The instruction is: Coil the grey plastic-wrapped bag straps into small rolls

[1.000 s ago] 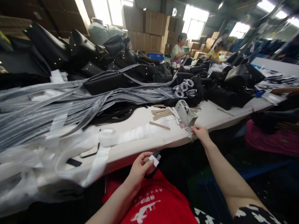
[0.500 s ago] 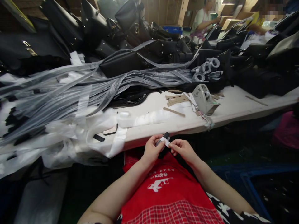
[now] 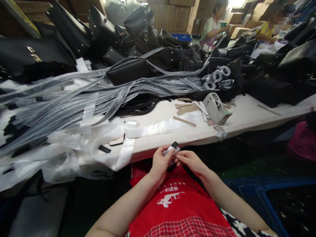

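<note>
My left hand (image 3: 159, 162) is closed around a black strap end (image 3: 175, 144), just off the table's front edge. A white strip (image 3: 169, 150) lies across this strap end, close to the fingers. My right hand (image 3: 192, 161) is beside it, thumb and fingertips pinched at a small clear or whitish piece (image 3: 176, 149) against the strap. Whether that piece is film or paper I cannot tell. The rest of the strap is hidden below my hands, against the red apron (image 3: 170, 187).
The white table (image 3: 158, 138) carries plastic-sleeved straps (image 3: 148, 86), clear film (image 3: 81, 140), brown paper strips (image 3: 186, 108) and a grey tape dispenser (image 3: 214, 107). Black bags (image 3: 101, 28) are piled behind. A blue crate (image 3: 270, 204) is at lower right. Two people work at the far right.
The white strip stuck out toward my right hand before; now it lies closer along the strap. My right fingertips have shifted slightly left and down, nearer my left hand.
</note>
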The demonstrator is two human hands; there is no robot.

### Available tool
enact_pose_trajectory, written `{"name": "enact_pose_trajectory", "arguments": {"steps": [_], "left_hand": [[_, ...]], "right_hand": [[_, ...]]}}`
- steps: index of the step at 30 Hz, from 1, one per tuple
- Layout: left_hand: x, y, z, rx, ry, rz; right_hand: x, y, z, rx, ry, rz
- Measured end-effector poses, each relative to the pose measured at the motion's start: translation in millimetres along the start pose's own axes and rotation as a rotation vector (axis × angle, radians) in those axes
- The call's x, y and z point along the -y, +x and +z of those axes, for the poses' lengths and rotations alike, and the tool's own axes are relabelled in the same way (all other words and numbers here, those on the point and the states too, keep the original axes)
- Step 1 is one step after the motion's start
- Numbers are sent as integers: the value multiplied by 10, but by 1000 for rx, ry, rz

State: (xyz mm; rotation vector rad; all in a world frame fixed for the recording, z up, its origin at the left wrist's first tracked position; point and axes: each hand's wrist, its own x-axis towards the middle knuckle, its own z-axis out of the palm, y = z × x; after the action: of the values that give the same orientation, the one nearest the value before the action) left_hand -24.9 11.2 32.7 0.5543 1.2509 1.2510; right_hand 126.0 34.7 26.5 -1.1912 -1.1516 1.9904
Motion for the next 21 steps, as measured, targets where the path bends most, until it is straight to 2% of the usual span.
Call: {"name": "enact_pose_trajectory", "arguments": {"steps": [2,6,11,15,19,21], "left_hand": [[-23,-33,-5,17,148,126],[-111,-156,-11,38,540,490],[-190,-280,40,162,673,859],[-186,-274,37,123,706,958],[-162,-237,-4,115,718,957],[-148,-236,-20,110,729,959]], "right_hand": [[3,41,26,-4,16,-6],[31,103,97,-52,47,-73],[118,85,171,-111,65,-186],[204,-10,198,-95,268,-167],[271,-100,206,56,566,-58],[269,-121,218,80,647,-31]]}}
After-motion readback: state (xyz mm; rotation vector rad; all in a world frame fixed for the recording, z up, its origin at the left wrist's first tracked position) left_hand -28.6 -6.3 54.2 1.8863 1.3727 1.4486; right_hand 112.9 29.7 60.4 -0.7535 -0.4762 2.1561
